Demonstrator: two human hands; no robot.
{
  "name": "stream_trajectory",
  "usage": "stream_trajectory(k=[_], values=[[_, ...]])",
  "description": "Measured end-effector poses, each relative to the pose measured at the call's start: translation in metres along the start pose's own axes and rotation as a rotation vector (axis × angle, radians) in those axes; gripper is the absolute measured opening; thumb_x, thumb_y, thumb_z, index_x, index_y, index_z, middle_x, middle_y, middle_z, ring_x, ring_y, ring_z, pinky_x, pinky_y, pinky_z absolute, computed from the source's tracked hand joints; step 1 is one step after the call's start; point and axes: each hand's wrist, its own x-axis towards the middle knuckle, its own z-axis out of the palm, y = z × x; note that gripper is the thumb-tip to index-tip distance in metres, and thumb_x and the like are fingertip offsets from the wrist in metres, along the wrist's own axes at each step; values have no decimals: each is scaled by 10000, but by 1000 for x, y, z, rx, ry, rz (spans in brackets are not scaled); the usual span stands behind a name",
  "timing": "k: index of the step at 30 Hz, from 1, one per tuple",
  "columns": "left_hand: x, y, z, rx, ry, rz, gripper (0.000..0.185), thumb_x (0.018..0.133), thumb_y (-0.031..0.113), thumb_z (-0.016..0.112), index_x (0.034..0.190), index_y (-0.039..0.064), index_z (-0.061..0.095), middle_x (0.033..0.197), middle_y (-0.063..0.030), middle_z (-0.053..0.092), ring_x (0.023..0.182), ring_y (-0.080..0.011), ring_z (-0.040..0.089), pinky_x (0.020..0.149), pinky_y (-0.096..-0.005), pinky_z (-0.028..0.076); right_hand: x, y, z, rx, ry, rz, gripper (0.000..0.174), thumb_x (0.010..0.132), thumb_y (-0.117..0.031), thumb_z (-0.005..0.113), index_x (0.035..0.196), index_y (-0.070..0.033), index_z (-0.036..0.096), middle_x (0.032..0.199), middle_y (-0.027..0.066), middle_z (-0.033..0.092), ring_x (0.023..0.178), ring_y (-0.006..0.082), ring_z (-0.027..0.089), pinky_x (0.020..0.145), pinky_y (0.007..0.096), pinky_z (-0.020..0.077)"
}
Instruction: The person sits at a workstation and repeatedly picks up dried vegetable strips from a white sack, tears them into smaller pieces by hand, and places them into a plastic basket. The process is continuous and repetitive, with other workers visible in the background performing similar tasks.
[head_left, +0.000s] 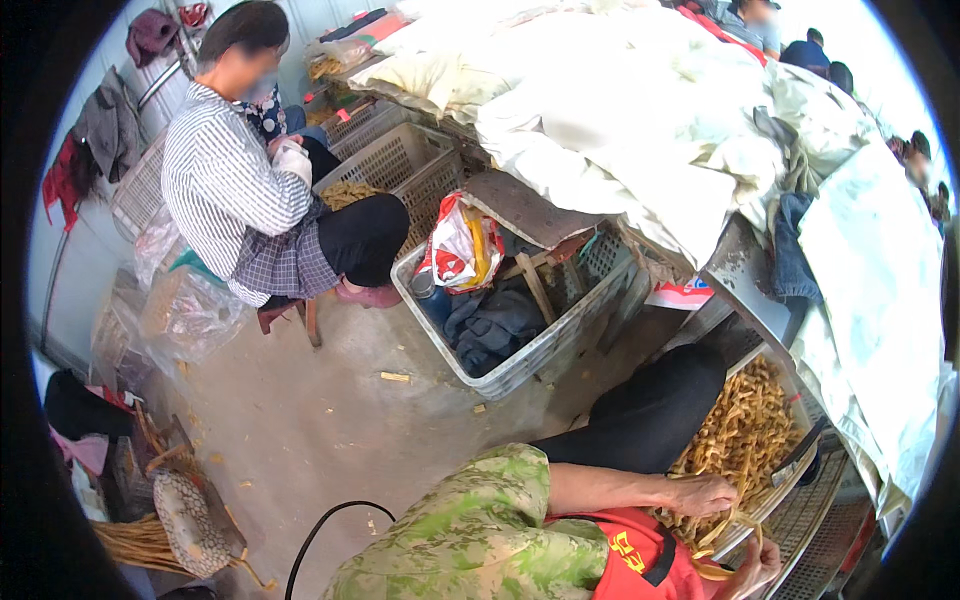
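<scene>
My left hand (701, 495) reaches over a crate and pinches a pale tan strip (739, 519) at its fingertips. Lower down, near the picture's bottom edge, my right hand (759, 566) grips the same strip, which loops between the two hands. Beneath and beyond them a heap of tan knotted strips (750, 427) fills the crate; they look like knotted bean curd skin. A red apron (637, 551) with yellow writing lies across my lap, partly under my left forearm.
A grey plastic crate (480, 386) holds dark cloth, a bottle and a bag. White cloth (600, 112) covers the table. A seated person (225, 180) works at the upper left. Long tan strips (139, 544) lie by a patterned cushion (191, 521). A black cable (315, 529) curves beside me.
</scene>
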Motion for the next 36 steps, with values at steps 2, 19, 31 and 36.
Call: stream_trajectory(k=[2,19,31,36], values=[[-1,-5,2,40,-2,10,131,812,74,504,748,-34,466,632,-190,448,610,-353,468,594,-410,375,-5,-10,4,-2,-95,-7,151,753,-68,711,857,37,681,681,64,633,530,112,488,490,268,416],[0,44,-20,532,117,54,117,751,116,549,788,13,507,708,-172,563,680,-359,574,613,-437,448,-9,-46,30,-227,-316,34,128,747,-110,628,671,-24,572,600,-26,461,550,52,376,494,223,300],[29,178,-64,-128,115,369,123,812,-17,544,922,-71,555,766,-135,608,646,-176,627,556,-252,474,-31,-156,-1,603,-50,-42,332,656,-169,791,863,43,641,698,59,582,613,104,501,559,214,365],[30,185,-43,-419,98,263,318,741,35,673,971,-128,525,907,-228,596,739,-211,618,642,-285,497,-33,-145,-3,607,-2,-240,335,618,-127,796,862,39,637,685,80,583,598,131,510,551,241,375]])
